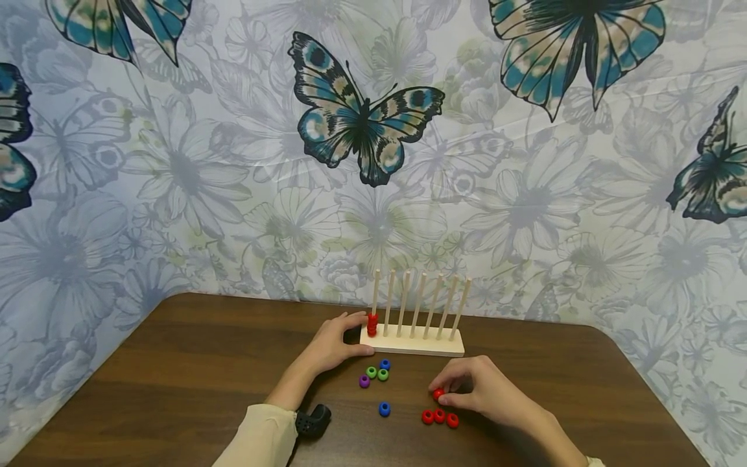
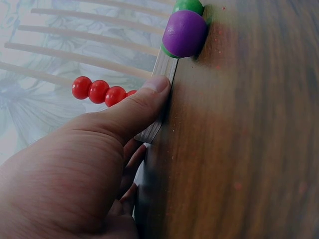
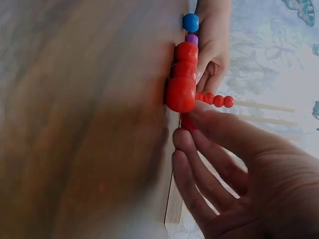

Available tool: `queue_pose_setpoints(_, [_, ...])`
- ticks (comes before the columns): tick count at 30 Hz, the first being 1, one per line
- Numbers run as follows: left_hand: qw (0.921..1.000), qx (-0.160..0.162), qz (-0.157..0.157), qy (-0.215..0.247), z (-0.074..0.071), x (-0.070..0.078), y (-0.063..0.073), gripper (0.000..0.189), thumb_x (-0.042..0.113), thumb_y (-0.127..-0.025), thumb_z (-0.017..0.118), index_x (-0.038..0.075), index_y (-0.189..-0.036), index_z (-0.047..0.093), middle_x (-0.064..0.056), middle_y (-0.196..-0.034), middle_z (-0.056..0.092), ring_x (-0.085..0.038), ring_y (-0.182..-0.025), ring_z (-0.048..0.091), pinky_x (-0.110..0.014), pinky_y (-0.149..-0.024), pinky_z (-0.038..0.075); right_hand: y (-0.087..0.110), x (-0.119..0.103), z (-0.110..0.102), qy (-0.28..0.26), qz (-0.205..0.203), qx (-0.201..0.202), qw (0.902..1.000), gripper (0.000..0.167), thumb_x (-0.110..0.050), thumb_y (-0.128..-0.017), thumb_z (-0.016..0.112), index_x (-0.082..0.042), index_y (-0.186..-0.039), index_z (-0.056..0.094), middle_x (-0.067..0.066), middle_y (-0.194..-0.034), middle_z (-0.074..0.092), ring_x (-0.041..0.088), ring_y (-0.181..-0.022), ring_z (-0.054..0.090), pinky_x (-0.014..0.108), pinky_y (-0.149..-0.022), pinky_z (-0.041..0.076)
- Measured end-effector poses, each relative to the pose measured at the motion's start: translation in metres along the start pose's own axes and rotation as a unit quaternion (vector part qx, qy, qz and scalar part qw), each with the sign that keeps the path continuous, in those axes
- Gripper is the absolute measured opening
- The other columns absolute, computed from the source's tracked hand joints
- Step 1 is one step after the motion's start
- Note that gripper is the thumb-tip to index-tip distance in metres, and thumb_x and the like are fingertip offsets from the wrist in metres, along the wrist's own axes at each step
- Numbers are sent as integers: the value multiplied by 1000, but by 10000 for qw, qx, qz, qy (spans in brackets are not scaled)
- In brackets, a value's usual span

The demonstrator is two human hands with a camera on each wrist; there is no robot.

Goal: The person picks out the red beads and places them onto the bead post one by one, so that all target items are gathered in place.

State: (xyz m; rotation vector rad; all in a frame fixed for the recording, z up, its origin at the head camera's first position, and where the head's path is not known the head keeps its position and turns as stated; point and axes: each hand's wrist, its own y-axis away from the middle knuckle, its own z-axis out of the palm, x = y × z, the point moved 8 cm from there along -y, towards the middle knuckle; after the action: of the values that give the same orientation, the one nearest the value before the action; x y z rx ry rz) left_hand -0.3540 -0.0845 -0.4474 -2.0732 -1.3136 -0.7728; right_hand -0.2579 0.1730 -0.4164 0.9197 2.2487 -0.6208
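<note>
A pale wooden peg stand (image 1: 428, 347) with several upright pegs stands near the table's back edge. Stacked red beads (image 1: 371, 325) fill the lower part of its leftmost peg. My left hand (image 1: 328, 344) grips that end of the base; in the left wrist view the thumb lies along the base's front edge, fingers curled behind. Between thumb and fingertips, my right hand (image 1: 489, 387) pinches a red bead (image 1: 437, 394) low over the table, in front of the stand's right end; the right wrist view partly hides this bead. Three loose red beads (image 1: 439, 416) lie just in front of that hand.
Between the hands lie two green beads (image 1: 382, 375), a purple bead (image 1: 364, 381) and a blue bead (image 1: 384, 364) close together. Another blue bead (image 1: 384, 408) sits nearer. A butterfly-patterned cloth (image 1: 367, 227) hangs behind the brown table (image 1: 192, 376). The left wrist wears a black strap device (image 1: 313, 421).
</note>
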Motion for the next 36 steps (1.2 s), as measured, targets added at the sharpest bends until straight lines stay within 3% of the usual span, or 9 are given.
queue_pose_setpoints(8, [10000, 14, -11, -34, -1, 1, 1, 67, 34, -87, 88, 12, -146, 64, -10, -159, 54, -47, -154, 34, -69, -124, 25, -5, -5, -17, -7, 182, 689, 9975, 16, -23, -94, 82, -17, -109, 80, -9, -104, 79, 7, -92, 75, 28, -84, 63])
queue_pose_setpoints(16, [9999, 15, 69, -111, -1, 3, 2, 67, 34, -87, 88, 10, -145, 65, -13, -158, 55, -50, -153, 35, -71, -123, 24, -26, -30, -35, 10, -345, 1559, 9872, 21, -12, -90, 84, -24, -107, 81, -6, -103, 79, 9, -90, 77, 29, -79, 65])
queue_pose_setpoints(23, [10000, 18, 18, -35, -2, 4, 2, 66, 33, -87, 88, 11, -145, 65, -12, -158, 55, -49, -153, 35, -71, -123, 24, -53, -66, -56, 710, -473, 2480, 9650, 25, -13, -90, 85, -26, -111, 82, -12, -103, 79, 5, -87, 75, 30, -71, 63])
queue_pose_setpoints(30, [10000, 53, -19, 8, -1, 1, 1, 65, 33, -87, 88, 11, -144, 66, -11, -158, 55, -48, -154, 35, -68, -124, 27, -83, -104, -72, 814, -1225, 3250, 9342, 24, -6, -88, 86, -12, -111, 82, -2, -103, 82, 14, -88, 79, 33, -82, 65])
queue_pose_setpoints(36, [10000, 67, -29, 7, -1, 1, 0, 66, 35, -87, 88, 11, -144, 66, -11, -158, 55, -47, -154, 35, -69, -123, 28, -108, -122, -74, 904, -1831, 3715, 9057, 20, -4, -88, 85, -8, -108, 82, 5, -101, 82, 19, -89, 80, 30, -82, 64])
